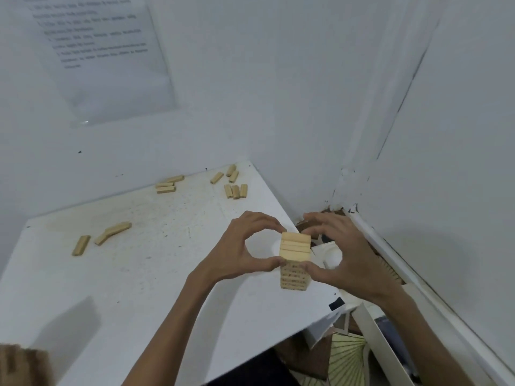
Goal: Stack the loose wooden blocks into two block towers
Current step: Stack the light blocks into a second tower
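A tall tower of pale wooden blocks [294,274] stands near the right edge of the white table [156,274]. My left hand [245,247] and my right hand [344,253] curve around its top layer from either side, thumbs and fingertips pinching the corners. Loose blocks lie apart from it: three at the far middle [166,185], several at the far right corner [235,190], and three on the left [113,232], one of them [81,245] lying alone.
The table's right edge runs just beside the tower, with a white box [328,254] and clutter on the floor below. White walls close in behind and at right; a printed sheet [103,51] hangs on the back wall. A blurred tan shape [22,366] sits bottom left.
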`<action>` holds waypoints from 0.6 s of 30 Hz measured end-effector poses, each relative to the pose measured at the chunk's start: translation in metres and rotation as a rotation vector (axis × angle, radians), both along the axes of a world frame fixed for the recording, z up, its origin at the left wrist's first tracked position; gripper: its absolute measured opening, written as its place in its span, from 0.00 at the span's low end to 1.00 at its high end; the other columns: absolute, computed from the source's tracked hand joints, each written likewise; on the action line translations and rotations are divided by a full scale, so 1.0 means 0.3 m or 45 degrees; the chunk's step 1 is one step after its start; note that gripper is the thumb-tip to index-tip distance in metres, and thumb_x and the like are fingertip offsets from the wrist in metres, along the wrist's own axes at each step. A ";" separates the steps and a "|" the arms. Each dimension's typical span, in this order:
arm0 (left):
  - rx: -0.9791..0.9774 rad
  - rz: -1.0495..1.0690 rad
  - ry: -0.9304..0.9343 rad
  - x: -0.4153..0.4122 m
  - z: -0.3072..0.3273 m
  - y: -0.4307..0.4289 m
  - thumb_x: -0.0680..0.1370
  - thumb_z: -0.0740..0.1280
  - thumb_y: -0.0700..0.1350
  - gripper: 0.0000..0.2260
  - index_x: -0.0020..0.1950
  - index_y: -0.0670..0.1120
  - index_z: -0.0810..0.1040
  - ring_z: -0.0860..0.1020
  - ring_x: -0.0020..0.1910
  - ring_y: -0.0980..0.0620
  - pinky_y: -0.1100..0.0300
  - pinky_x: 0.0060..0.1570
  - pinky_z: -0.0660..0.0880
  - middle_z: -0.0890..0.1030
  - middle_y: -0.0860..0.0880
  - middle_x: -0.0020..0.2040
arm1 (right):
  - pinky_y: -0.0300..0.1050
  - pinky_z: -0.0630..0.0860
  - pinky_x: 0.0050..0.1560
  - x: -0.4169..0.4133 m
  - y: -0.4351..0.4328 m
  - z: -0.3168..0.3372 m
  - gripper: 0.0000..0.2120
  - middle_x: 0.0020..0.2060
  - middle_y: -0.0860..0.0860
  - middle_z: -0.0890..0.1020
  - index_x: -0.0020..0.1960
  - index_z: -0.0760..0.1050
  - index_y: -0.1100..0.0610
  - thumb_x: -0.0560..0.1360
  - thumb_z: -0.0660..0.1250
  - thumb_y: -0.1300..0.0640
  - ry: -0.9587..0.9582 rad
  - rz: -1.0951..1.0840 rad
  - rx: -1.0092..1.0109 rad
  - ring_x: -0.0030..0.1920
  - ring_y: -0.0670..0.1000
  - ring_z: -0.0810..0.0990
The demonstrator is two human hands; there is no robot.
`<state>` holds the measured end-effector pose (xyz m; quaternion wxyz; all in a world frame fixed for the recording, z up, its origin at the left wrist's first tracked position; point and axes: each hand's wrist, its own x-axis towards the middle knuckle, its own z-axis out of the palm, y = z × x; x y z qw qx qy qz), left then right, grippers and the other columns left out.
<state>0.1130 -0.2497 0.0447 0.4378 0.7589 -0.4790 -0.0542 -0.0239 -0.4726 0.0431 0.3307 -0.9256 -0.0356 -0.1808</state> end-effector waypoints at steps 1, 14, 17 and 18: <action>0.001 -0.001 0.009 0.004 -0.007 -0.004 0.70 0.78 0.56 0.21 0.61 0.53 0.82 0.76 0.65 0.50 0.45 0.63 0.72 0.81 0.59 0.61 | 0.62 0.69 0.68 0.002 -0.003 -0.003 0.26 0.70 0.36 0.72 0.61 0.77 0.45 0.67 0.75 0.38 -0.003 -0.002 0.005 0.73 0.47 0.67; 0.027 -0.002 0.060 0.023 -0.064 -0.019 0.70 0.77 0.59 0.22 0.62 0.55 0.81 0.76 0.66 0.50 0.41 0.63 0.71 0.81 0.59 0.62 | 0.62 0.73 0.61 0.004 -0.001 -0.036 0.28 0.68 0.39 0.73 0.62 0.78 0.49 0.67 0.73 0.37 0.002 -0.051 -0.030 0.71 0.48 0.69; 0.026 -0.001 0.062 0.023 -0.067 -0.021 0.70 0.77 0.59 0.22 0.62 0.55 0.81 0.76 0.66 0.49 0.41 0.63 0.71 0.81 0.59 0.61 | 0.62 0.74 0.61 0.003 -0.002 -0.042 0.28 0.68 0.39 0.74 0.62 0.78 0.49 0.68 0.73 0.36 0.003 -0.055 -0.025 0.71 0.48 0.70; 0.028 -0.002 0.065 0.023 -0.067 -0.022 0.70 0.77 0.59 0.22 0.62 0.55 0.81 0.76 0.66 0.49 0.41 0.63 0.71 0.81 0.59 0.61 | 0.62 0.74 0.61 0.001 -0.001 -0.043 0.28 0.68 0.38 0.74 0.63 0.78 0.49 0.68 0.73 0.36 0.005 -0.058 -0.021 0.71 0.47 0.69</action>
